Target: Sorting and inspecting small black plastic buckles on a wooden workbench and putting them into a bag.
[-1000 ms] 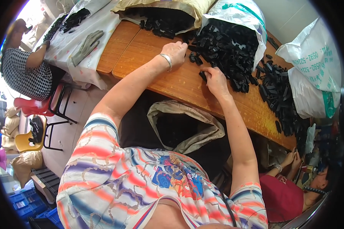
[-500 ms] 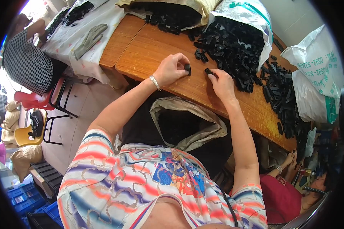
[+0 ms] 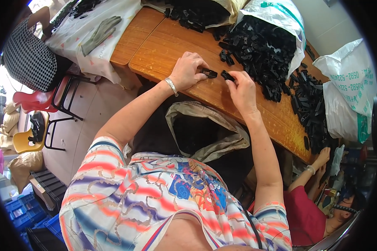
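Note:
Over the front part of the wooden table point(image 3: 155, 54), my left hand point(image 3: 187, 72) pinches a small black plastic part point(image 3: 209, 73) with a slot or frame-like shape. Just to its right, my right hand point(image 3: 241, 88) grips another black plastic piece point(image 3: 226, 75) between thumb and fingers. The two pieces face each other with a small gap. Beyond my right hand lies a heap of black plastic parts point(image 3: 255, 50), spilling from a white sack point(image 3: 295, 25). Below the table edge, an open beige sack point(image 3: 176, 140) sits by my lap, dark inside.
A second pile of black parts point(image 3: 308, 100) lies at the right, by a white bag with green print point(image 3: 347, 83). A grey glove point(image 3: 100, 35) rests on a covered table at the left. A person in checks point(image 3: 31, 60) sits far left; one in red point(image 3: 305, 217) reaches in from the right.
My left hand has turned so its part points toward the right one, and the two pieces are closer together. The person in red has reached a hand up to the table's right end.

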The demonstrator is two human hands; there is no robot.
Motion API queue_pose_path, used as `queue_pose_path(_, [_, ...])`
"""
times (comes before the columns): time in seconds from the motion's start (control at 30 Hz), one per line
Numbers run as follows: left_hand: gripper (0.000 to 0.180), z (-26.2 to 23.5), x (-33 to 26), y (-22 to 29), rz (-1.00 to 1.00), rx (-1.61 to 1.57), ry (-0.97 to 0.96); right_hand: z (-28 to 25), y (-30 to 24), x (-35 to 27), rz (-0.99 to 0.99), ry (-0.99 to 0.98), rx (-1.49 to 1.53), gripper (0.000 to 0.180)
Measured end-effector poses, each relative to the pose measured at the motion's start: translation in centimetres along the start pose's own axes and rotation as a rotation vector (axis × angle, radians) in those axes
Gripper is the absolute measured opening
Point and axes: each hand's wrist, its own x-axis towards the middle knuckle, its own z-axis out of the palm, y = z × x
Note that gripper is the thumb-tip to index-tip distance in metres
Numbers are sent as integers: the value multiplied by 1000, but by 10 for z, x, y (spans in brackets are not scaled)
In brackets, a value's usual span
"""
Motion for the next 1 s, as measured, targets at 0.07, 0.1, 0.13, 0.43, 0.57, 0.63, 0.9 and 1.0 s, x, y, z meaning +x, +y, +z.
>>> queue_pose_path(0.07, [27,-1,1,2,-25,-7,-25,8,-15,6,-82,-9,67,20])
queue_pose_path(0.1, [27,0,1,1,-27,-6,-24,12,-17,10,-83,-9,69,20])
queue_pose_path(0.13, [26,2,1,-1,-31,-9,-19,17,-18,13,-121,-17,51,21])
queue_pose_path(0.43, [25,-2,3,0,-52,-38,-53,32,-17,10,-335,-114,-307,26])
queue_pose_path(0.57, [26,-2,3,-4,-29,-17,2,37,-14,8,-406,-100,-337,31])
queue_pose_path(0.63, [24,2,4,-6,27,-14,-1,39,-15,13,-375,-47,-242,28])
queue_pose_path(0.9, [34,-48,34,-66,43,22,62,-12,-32,-86,-203,-201,51,29])
queue_pose_path(1.0, [40,-47,63,-92,-54,199,212,-8,-31,-130,-131,-468,13,30])
